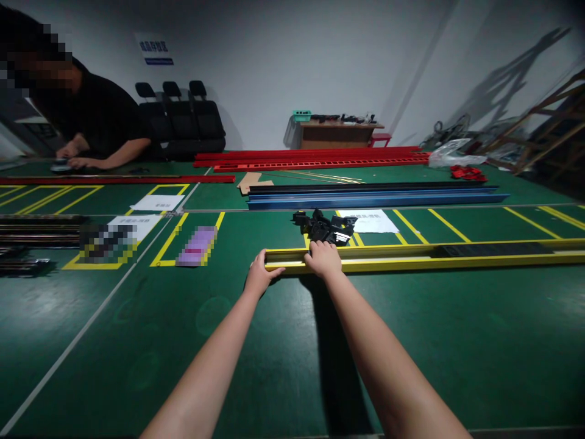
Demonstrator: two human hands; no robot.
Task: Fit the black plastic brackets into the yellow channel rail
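Observation:
A long yellow channel rail lies across the green table, running out past the right edge of the view. My left hand clasps the rail's left end, thumb along the near wall and fingers around the end. A short way to the right, my right hand is closed over the rail, its fingers bent at the channel; the fingertips are partly hidden. Inside the channel, farther right, is a dark strip. Just behind my right hand sits a pile of black plastic parts, beside a printed white sheet.
Blue and black rails lie beyond the yellow one, with red rails behind them. Dark metal rods and a purple pixelated item lie at left. Across the table, a person in black handles a small object.

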